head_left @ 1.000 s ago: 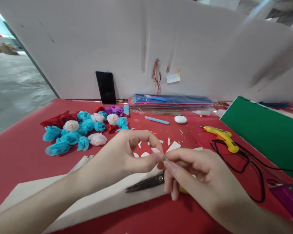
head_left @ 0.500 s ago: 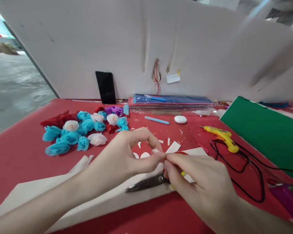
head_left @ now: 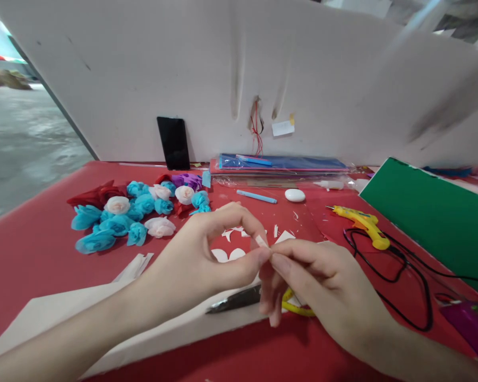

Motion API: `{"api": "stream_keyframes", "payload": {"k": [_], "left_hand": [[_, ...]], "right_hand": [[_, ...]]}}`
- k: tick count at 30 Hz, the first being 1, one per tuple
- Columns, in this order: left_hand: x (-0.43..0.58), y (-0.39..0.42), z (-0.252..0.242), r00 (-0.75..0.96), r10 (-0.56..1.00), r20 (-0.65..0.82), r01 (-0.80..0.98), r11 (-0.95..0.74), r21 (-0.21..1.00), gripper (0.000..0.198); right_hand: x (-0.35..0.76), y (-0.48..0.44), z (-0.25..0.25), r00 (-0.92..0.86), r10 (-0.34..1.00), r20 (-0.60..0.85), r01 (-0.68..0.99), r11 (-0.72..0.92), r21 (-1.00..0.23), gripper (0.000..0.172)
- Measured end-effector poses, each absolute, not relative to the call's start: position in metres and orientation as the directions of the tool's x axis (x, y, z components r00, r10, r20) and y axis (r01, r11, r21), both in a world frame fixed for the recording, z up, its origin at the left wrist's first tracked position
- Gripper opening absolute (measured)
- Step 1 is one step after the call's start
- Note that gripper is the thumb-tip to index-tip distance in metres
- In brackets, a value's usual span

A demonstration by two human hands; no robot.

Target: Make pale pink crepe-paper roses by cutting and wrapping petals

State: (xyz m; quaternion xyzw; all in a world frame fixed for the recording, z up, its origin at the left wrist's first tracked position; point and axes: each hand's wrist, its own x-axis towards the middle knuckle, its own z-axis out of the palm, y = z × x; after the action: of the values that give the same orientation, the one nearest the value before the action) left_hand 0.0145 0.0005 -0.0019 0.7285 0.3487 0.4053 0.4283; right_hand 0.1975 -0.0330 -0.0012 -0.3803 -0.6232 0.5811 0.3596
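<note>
My left hand (head_left: 223, 249) pinches a small white paper piece (head_left: 262, 241), whose pale end shows between thumb and forefinger. Fingertips of my right hand (head_left: 322, 286) meet it there, thumb and forefinger pressed together on the same tiny piece, mostly hidden. Below them lie scissors (head_left: 235, 300) with dark blades and yellow handles, partly covered by my right hand. They rest on a large off-white paper sheet (head_left: 163, 323). Just behind my left hand's finger loop are rounded white paper petals (head_left: 236, 254) and small scraps.
Blue, white, red and purple fabric-like flowers (head_left: 117, 225) are heaped at left. A phone (head_left: 173, 143) leans on the back wall. A blue pen (head_left: 256, 197) and a white oval object (head_left: 295, 195) lie behind. At right are a yellow glue gun (head_left: 362, 224), its cord and a green board (head_left: 426, 223).
My right hand has shifted slightly and its lower fingers have come down over the scissors' pivot. The pinch has risen a little, and the white piece shows more clearly.
</note>
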Motion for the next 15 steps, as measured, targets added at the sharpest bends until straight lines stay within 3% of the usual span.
{"api": "stream_keyframes", "payload": {"k": [3,8,15], "left_hand": [[0.013,0.0,0.002,0.444,0.859,0.254,0.14,-0.347,0.927,0.01],[0.011,0.001,0.003,0.482,0.856,0.188,0.023,-0.226,0.974,0.008],[0.013,0.004,-0.006,0.521,0.837,0.169,-0.153,-0.104,0.983,0.01]], "right_hand": [[0.196,-0.03,-0.001,-0.552,0.829,-0.093,-0.156,-0.213,-0.965,0.028],[0.197,-0.025,-0.014,-0.639,0.769,0.017,-0.426,-0.335,-0.84,0.027],[0.197,-0.021,-0.02,-0.775,0.63,0.049,-0.487,-0.545,-0.683,0.026]]}}
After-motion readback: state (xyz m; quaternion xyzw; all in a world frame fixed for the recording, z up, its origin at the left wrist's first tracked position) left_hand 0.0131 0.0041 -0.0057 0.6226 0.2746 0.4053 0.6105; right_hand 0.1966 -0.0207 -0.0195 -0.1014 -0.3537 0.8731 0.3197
